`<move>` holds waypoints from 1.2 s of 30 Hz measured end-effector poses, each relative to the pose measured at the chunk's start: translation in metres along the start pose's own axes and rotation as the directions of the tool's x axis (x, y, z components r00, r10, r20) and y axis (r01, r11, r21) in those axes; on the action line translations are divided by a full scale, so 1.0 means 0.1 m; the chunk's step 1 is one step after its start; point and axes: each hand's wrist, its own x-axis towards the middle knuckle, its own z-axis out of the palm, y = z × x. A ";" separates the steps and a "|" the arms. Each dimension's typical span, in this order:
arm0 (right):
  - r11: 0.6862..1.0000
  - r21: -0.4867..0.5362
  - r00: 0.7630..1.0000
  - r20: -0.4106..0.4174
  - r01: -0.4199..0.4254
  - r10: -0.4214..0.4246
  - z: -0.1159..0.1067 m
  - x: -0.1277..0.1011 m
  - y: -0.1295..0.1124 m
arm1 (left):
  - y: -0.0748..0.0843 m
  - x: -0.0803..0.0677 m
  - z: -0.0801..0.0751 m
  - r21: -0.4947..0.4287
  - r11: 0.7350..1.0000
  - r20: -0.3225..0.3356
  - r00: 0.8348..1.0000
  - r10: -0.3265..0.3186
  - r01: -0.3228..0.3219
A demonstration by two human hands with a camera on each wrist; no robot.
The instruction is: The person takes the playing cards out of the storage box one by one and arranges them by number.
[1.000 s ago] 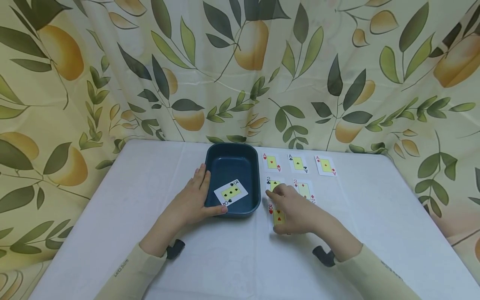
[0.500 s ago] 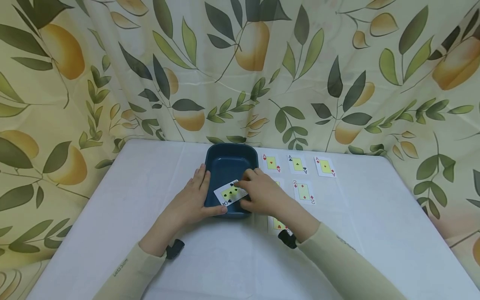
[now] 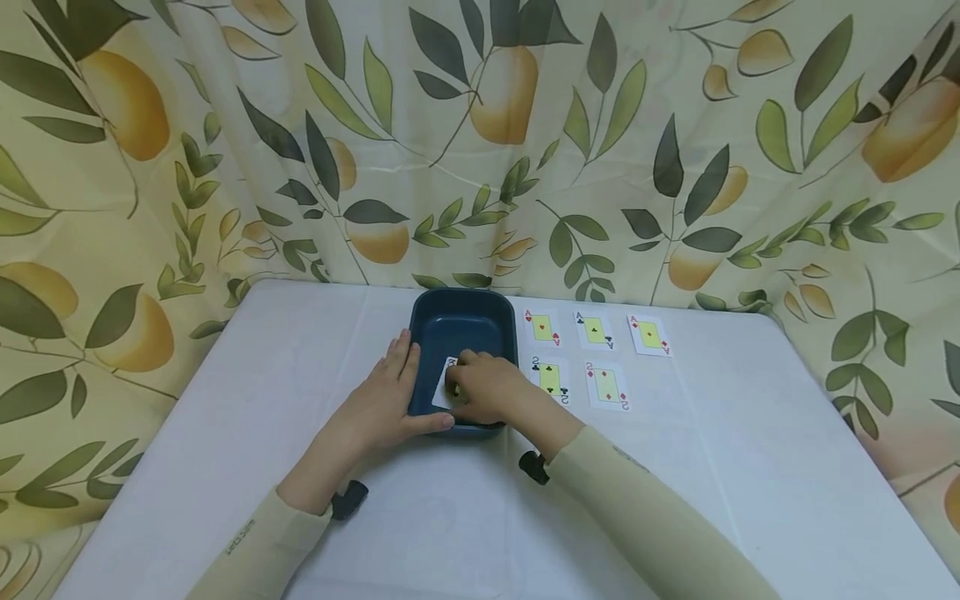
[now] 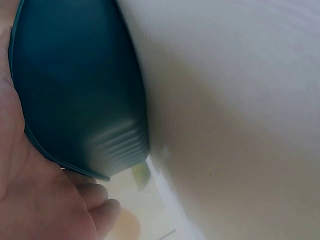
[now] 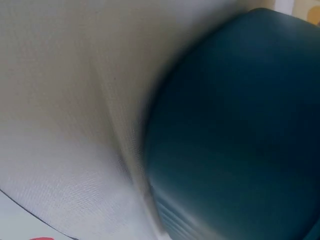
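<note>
A dark blue rectangular tray [image 3: 467, 302] stands on the table. My left hand [image 3: 378, 400] rests against its left side, fingers straight along the rim and thumb over the front corner. In the left wrist view, the palm [image 4: 40, 195] lies at the rim. Inside the tray, my right hand [image 3: 486, 387] pinches a playing card [image 3: 442, 393] with curled fingers. The card shows a white edge and a yellow centre; most of its face is hidden by the fingers. In the right wrist view the tray's wall [image 5: 240, 125] fills the right side, and the right hand does not show.
Right of the tray lie an ace of hearts [image 3: 542, 327], an ace of clubs [image 3: 594, 329], an ace of diamonds [image 3: 649, 335], a two of clubs [image 3: 551, 380] and a two of diamonds [image 3: 607, 385]. A card with a red mark [image 5: 25, 225] lies nearer, in the right wrist view.
My right hand has moved left from the cards on the table into the tray and onto the playing card, which has turned more upright. The left hand has stayed in place.
</note>
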 end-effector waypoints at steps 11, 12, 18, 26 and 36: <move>0.996 0.063 0.997 0.046 -0.059 0.056 0.04 0.16 0.05 | 0.00 0.00 0.02 -0.018 1.000 -0.013 1.000 0.003 -0.003; 0.995 0.070 0.997 0.048 -0.065 0.061 0.03 0.16 0.05 | 0.00 0.00 0.02 -0.019 1.000 -0.015 1.000 0.004 -0.004; 0.985 0.135 0.991 0.092 -0.110 0.098 0.05 0.19 0.03 | 0.00 -0.01 0.01 -0.018 1.000 -0.021 1.000 0.012 -0.013; 0.988 0.139 0.995 0.085 -0.068 0.056 0.04 0.14 -0.01 | 0.00 0.00 0.01 -0.016 1.000 -0.004 1.000 0.008 -0.008; 0.984 0.174 1.000 0.004 -0.026 0.026 0.05 0.08 0.01 | -0.01 0.00 0.01 -0.010 1.000 -0.012 1.000 0.009 -0.009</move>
